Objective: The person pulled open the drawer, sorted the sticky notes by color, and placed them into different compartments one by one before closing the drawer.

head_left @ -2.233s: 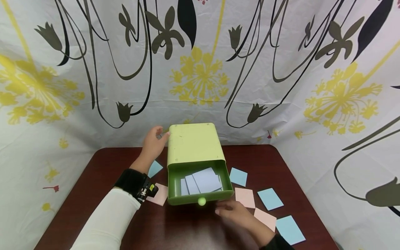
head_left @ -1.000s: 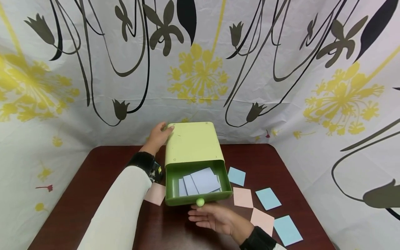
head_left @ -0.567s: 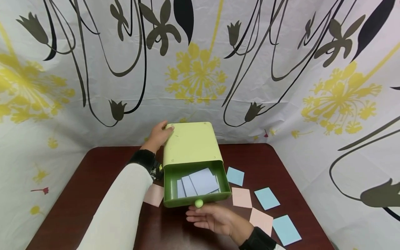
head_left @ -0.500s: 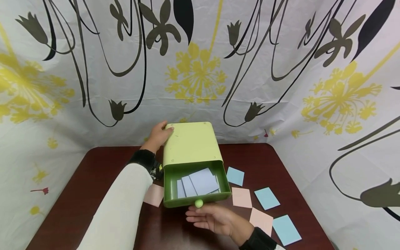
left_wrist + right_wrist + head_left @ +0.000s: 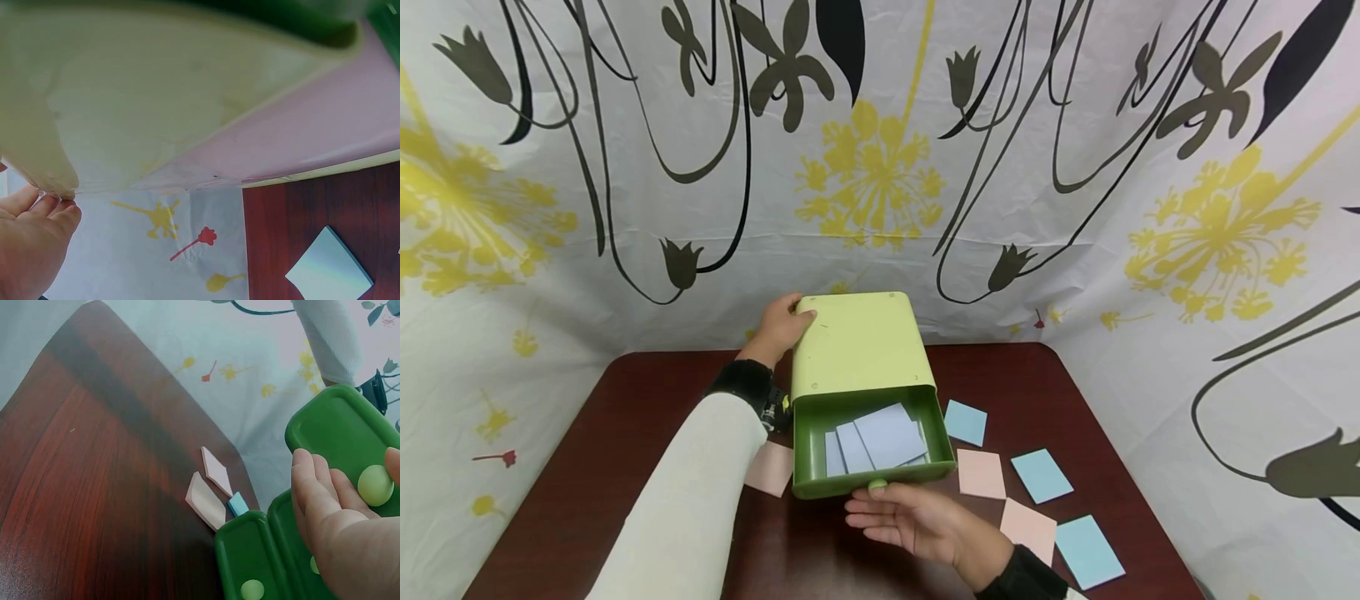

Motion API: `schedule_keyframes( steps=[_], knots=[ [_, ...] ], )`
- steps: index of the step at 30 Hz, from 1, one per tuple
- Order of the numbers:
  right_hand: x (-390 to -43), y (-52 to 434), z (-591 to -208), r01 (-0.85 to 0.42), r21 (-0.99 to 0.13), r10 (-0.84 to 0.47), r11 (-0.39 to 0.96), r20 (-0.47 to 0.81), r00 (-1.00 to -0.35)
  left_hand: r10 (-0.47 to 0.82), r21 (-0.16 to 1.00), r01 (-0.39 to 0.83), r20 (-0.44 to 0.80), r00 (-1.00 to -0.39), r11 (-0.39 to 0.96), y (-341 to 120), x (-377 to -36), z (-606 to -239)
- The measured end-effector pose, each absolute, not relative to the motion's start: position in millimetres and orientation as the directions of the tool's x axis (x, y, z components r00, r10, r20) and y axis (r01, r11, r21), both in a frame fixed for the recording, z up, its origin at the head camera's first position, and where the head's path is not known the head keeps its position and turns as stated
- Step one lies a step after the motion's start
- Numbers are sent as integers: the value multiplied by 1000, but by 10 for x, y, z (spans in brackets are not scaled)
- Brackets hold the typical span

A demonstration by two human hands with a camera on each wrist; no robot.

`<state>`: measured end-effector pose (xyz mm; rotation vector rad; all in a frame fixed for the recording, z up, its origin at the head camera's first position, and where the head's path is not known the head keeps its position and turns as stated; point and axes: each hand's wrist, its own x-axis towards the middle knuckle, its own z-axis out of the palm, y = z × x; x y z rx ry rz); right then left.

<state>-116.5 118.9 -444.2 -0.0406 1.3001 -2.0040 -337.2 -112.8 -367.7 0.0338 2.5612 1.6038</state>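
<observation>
A left hand [image 5: 778, 327] braces the green box [image 5: 857, 343] from behind, steadying it, while the right hand [image 5: 917, 521], fingers spread flat, presses the open drawer's [image 5: 872, 482] knob [image 5: 375, 485].

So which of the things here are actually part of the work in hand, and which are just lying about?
In hand:
- green drawer box, steadied by the left hand
- its open drawer, right hand at the knob
- lavender cards inside the drawer

Lying about:
- blue cards and pink cards on the table
- flowered backdrop
</observation>
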Motion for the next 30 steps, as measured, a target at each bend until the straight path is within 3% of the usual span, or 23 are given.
schedule_keyframes(
  steps=[17,30],
  knots=[
    [-1184,1134,-4394,542,-809,-541,-227,-358,-761,97,901,-71,-123,-988,427,-1140,-3354,-3669],
    [-1388,1117,-4316,512,-825,-515,-241,-338,-788,109,895,-79,-140,-984,438,-1159,-3375,-3642]
  ],
)
